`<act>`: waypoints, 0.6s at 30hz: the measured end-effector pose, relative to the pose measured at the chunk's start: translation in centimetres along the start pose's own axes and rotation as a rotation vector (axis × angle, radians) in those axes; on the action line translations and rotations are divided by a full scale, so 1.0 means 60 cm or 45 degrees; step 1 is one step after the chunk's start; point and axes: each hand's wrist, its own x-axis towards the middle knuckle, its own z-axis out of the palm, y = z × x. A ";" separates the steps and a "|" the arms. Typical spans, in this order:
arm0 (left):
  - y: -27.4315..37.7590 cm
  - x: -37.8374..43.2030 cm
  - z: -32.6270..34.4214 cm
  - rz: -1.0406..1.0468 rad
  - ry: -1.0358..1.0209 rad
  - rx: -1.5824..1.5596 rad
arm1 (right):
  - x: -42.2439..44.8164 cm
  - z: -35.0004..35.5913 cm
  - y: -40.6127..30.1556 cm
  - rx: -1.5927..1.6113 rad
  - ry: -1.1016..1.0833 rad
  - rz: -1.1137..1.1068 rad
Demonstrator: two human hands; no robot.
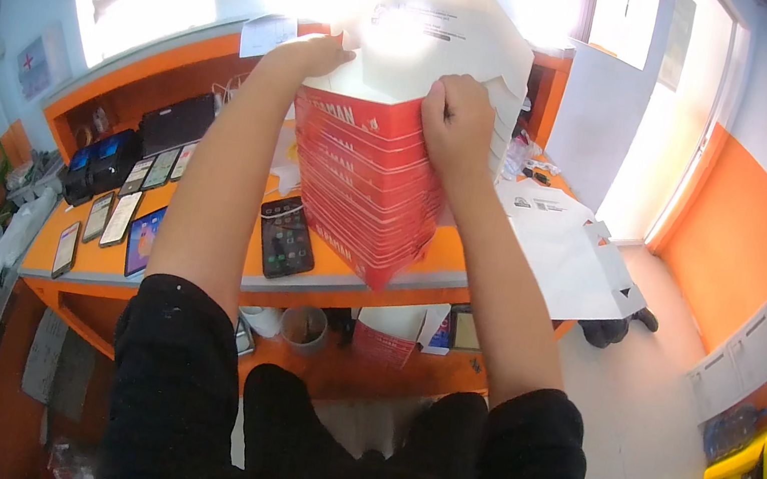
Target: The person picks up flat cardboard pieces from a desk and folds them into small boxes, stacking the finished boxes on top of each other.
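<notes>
Above the orange desk I hold up a tall stack of nested red-and-white paperboard food boxes [371, 176]. Their red printed sides face me, and white flaps rise behind them into the window glare. My left hand [323, 56] grips the stack's upper left rim, its fingertips partly lost in the bright light. Wrapped around the upper right corner, my right hand [457, 126] has its fingers curled over the edge. A flat, unfolded white box blank [557, 246] lies on the desk to the right, overhanging the edge.
Several phones [122, 219] and a tablet [143, 241] lie on the desk [352, 288] at left. A larger dark tablet [287, 237] rests beside the stack. Below, a shelf holds another red box [386, 335] and a cup [304, 327]. A yellow container [745, 464] stands at right.
</notes>
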 end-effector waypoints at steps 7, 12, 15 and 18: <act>0.010 0.026 0.022 0.040 0.178 0.042 | -0.020 0.017 0.004 0.128 0.255 0.133; 0.007 0.031 0.031 0.044 0.198 0.030 | -0.028 0.017 0.001 0.147 0.216 0.249; 0.004 0.029 0.030 0.053 0.205 0.031 | -0.028 0.011 -0.005 0.163 0.221 0.290; 0.005 0.028 0.028 0.060 0.209 0.032 | -0.034 0.009 -0.001 0.163 0.301 0.197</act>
